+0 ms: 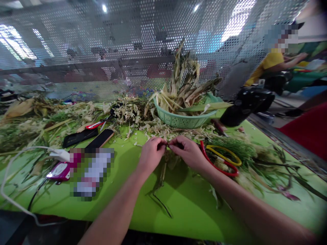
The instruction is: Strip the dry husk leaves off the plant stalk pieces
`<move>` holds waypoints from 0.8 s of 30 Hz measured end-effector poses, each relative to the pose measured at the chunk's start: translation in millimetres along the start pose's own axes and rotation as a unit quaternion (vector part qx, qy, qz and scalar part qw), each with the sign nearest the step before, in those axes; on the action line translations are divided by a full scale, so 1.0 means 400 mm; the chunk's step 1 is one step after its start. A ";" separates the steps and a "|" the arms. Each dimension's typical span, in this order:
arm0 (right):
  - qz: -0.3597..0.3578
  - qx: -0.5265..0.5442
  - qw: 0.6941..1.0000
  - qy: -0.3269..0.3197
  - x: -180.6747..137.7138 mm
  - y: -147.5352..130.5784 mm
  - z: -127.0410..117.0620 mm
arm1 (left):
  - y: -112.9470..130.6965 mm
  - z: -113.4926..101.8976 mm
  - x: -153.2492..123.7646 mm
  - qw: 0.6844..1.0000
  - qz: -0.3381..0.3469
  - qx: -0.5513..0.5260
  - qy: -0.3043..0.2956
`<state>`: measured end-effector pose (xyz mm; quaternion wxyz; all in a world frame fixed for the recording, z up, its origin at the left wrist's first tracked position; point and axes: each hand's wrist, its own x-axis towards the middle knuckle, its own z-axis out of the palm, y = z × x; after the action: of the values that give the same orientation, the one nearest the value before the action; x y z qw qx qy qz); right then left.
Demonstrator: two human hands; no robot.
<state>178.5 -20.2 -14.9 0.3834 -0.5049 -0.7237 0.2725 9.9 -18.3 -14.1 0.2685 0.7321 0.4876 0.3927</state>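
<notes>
My left hand (153,153) and my right hand (186,151) meet over the middle of the green table, thumbs and forefingers pinched tip to tip. Whatever sits between the fingertips is too small and dark to make out. Just below them is a thin twist of dried husk (162,173), its upper end partly hidden by the hands. From its lower end a dark, wire-like stem (162,205) trails toward me. Beside my right wrist lie red-handled pliers or cutters (227,173) and a yellow loop (226,156).
A green basket (182,119) of dried corn husks stands behind my hands. Husk scraps (133,112) cover the table's back. At left are red-handled scissors (94,126), a dark phone-like slab (99,140), a purple box (61,170) and a white cable (10,163). A person in yellow (270,63) sits far right.
</notes>
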 end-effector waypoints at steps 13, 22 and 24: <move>-0.016 -0.029 0.999 0.020 0.011 0.029 -0.009 | -0.011 -0.011 0.006 0.988 -0.105 -0.110 -0.035; -0.004 -0.102 0.994 0.036 0.022 0.037 -0.041 | -0.017 -0.040 0.013 0.982 -0.125 -0.132 -0.046; 0.005 -0.117 0.993 0.033 0.024 0.040 -0.047 | -0.012 -0.048 0.012 0.986 -0.119 -0.108 -0.049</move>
<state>200.6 -5.8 -14.1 0.3440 -0.5587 -0.7349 0.1717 -7.7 -11.7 -5.6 0.4141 0.6542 0.5121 0.3719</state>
